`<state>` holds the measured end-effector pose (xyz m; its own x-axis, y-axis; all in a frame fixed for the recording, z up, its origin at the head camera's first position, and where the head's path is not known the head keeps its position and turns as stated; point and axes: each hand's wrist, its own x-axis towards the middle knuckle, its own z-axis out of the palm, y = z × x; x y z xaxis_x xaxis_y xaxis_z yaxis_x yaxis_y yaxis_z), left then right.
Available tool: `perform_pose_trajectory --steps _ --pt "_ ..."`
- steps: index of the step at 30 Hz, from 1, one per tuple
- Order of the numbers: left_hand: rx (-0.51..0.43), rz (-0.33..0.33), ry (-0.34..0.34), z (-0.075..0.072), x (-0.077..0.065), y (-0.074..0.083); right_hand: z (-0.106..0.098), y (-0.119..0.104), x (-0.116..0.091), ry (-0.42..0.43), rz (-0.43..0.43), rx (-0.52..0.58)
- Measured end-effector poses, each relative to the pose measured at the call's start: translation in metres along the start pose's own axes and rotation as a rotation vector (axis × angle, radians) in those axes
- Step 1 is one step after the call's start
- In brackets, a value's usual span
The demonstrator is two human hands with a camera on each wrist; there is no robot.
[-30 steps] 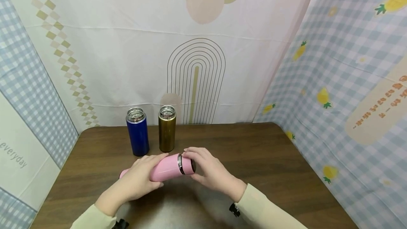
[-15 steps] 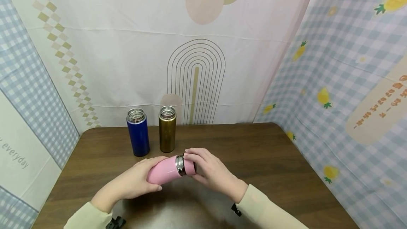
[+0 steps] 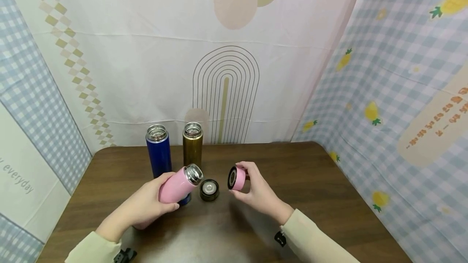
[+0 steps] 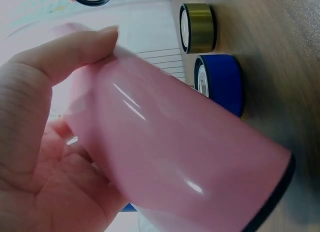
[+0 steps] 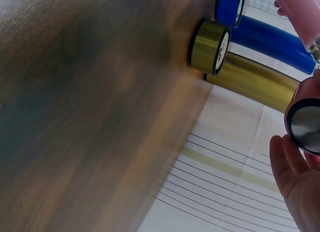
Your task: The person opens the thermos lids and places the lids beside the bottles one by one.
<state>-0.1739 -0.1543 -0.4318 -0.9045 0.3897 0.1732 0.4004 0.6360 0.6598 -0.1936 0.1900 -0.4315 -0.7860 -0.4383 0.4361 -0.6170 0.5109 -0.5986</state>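
My left hand [image 3: 148, 202] grips a pink thermos [image 3: 176, 190], tilted so its bare steel mouth points up and to the right. The left wrist view shows the thumb laid over the pink body [image 4: 165, 137] and its dark base rim. To the right, my right hand [image 3: 261, 190] pinches the pink lid [image 3: 239, 178] by its side, the dark-ringed inner face turned toward the thermos. In the right wrist view the lid's flat metallic top [image 5: 307, 126] shows. Lid and thermos are apart, both held above the table.
Behind stand a lidless blue thermos [image 3: 158, 153] and a lidless gold thermos [image 3: 192, 145]. A gold lid [image 3: 209, 190] lies on the wooden table [image 3: 292, 198], inner side up, with a blue lid [image 3: 186, 199] partly hidden behind the pink thermos. Patterned cloth [image 3: 146, 72] hangs around the table.
The pink lid has come off the thermos and moved right with my right hand. My left hand has drawn the thermos slightly left and tilted its mouth up, uncovering the gold and blue lids.
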Motion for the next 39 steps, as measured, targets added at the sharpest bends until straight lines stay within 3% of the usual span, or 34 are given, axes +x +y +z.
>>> perform_pose_trajectory --steps 8,17,33,39 --pt "-0.010 -0.035 0.100 0.005 0.008 0.004 0.002 0.009 -0.004 0.003 0.095 -0.033" --pt "-0.078 0.008 0.172 0.015 0.020 0.019 0.006 0.019 -0.011 -0.010 0.145 -0.020" --pt "-0.154 0.066 0.208 0.022 0.048 0.055 0.013 0.033 -0.019 -0.022 0.236 -0.049" --pt "-0.208 0.049 0.217 0.027 0.062 0.065 0.015 0.040 -0.020 -0.031 0.278 -0.060"
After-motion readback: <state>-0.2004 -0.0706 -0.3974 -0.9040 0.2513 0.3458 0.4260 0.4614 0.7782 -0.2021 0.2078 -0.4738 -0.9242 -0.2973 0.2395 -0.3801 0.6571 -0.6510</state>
